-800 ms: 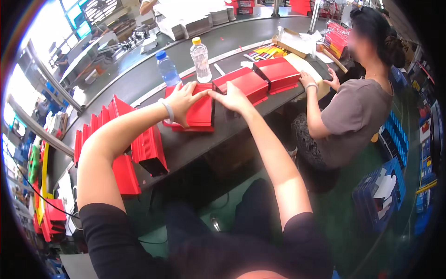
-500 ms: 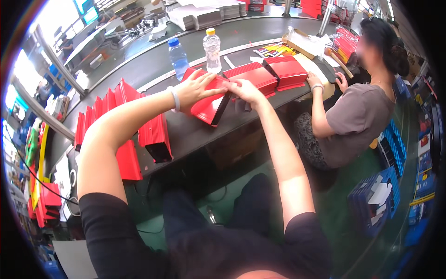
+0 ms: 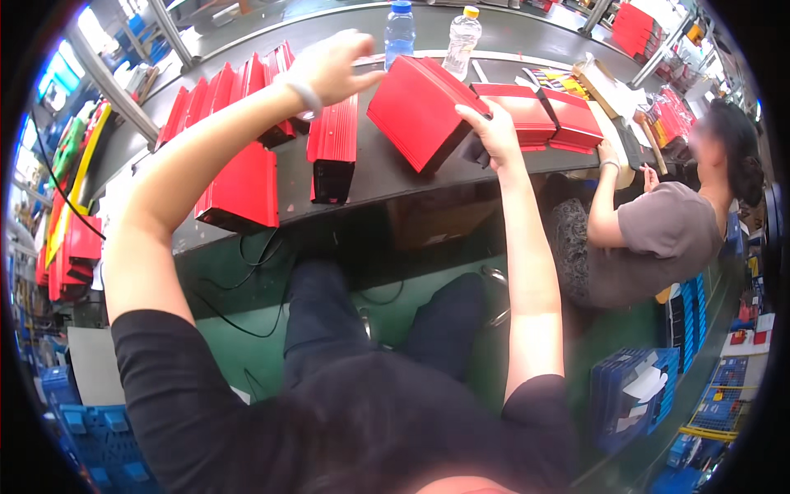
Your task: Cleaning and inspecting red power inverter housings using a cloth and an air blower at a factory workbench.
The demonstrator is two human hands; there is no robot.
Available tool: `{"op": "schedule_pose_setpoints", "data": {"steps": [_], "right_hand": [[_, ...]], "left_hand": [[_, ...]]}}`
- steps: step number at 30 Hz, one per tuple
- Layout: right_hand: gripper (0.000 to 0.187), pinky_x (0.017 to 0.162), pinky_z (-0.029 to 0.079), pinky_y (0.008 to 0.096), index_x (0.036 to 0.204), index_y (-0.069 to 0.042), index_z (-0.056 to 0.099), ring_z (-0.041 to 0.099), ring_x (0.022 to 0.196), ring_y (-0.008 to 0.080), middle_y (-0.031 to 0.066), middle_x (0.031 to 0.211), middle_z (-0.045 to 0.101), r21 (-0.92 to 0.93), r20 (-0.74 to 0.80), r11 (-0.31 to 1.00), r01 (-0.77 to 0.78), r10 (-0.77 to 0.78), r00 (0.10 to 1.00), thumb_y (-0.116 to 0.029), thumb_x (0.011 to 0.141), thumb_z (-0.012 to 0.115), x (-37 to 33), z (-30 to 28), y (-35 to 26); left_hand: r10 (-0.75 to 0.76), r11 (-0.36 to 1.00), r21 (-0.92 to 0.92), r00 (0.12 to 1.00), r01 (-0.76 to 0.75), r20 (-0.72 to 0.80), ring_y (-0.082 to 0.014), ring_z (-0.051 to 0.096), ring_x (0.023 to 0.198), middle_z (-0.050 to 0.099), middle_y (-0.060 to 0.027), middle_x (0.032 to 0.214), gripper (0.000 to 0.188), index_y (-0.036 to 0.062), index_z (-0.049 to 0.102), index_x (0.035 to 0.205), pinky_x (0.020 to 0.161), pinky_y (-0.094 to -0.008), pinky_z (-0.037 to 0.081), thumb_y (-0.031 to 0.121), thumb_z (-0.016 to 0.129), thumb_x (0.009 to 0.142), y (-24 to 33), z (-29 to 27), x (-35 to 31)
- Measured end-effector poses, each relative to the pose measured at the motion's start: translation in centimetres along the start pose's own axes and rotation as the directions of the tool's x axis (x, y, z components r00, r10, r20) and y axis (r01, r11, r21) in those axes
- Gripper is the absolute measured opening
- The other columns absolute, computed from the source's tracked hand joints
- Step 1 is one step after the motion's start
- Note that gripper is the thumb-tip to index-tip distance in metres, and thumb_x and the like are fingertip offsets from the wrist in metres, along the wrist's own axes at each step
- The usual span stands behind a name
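From my remote seat I have the red housing (image 3: 418, 111) at the upper centre of the frame, turned askew above the dark bench (image 3: 380, 183), its lowest corner pointing toward the front edge; I cannot tell whether that corner rests on the bench or hangs just clear. My right hand (image 3: 499, 138) is closed on its right end, thumb over the top edge and fingers mostly hidden against the dark end face, with a dark grey scrap (image 3: 476, 153) showing beneath that I cannot identify. My left hand (image 3: 331, 67), blurred in the upper left of the frame, is open with fingers spread and nothing visible in it; its thumb side is near the housing's left corner, and I can't tell whether they touch. To handle this well, I'd judge one hand on the end weak against twisting, so I would bring the left palm flat to the far side before tilting further. I'd keep the thumb pressure light, since the painted ribs look easy to mark, and turn the piece away from the red pair (image 3: 536, 122) just right of it. The two bottles (image 3: 401, 37) behind deserve room too; a swinging corner could knock them.
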State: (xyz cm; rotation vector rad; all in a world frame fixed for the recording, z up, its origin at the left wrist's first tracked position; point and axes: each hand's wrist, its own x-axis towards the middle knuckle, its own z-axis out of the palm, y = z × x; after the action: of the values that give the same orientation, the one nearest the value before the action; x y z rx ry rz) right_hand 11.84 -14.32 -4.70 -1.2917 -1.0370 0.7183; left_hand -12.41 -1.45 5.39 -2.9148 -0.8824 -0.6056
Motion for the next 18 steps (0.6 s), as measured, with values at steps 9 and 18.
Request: {"op": "schedule_pose_setpoints", "data": {"steps": [9, 18], "right_hand": [[0.082, 0.093, 0.044, 0.0389, 0.123, 0.006, 0.049, 0.054, 0.109, 0.0334, 0.0253, 0.117, 0.052, -0.603, -0.105, 0.774, 0.194, -0.318, 0.942, -0.04, 0.063, 0.08, -3.3, 7.1, -0.5], [0.055, 0.084, 0.047, 0.0385, 0.113, 0.001, 0.058, 0.059, 0.093, 0.0317, 0.0188, 0.099, 0.057, -0.66, -0.141, 0.716, 0.227, -0.414, 0.899, -0.04, 0.079, 0.068, -4.5, 9.3, -0.3]], "left_hand": [[-0.338, 0.839, -0.32, 0.883, 0.44, 0.327, -0.0189, 0.059, 0.066, 0.058, -0.0128, 0.083, 0.047, -0.0005, 0.053, 0.101, 0.055, -0.0329, 0.049, 0.044, 0.055, 0.088, -7.8, 4.6, -6.6], [-0.402, 0.807, -0.374, 0.889, 0.457, 0.218, -0.0393, 0.058, 0.096, 0.061, -0.0283, 0.096, 0.047, -0.0052, 0.063, 0.091, 0.084, -0.0427, 0.044, 0.038, 0.045, 0.086, -6.7, 6.9, -5.2]]}}
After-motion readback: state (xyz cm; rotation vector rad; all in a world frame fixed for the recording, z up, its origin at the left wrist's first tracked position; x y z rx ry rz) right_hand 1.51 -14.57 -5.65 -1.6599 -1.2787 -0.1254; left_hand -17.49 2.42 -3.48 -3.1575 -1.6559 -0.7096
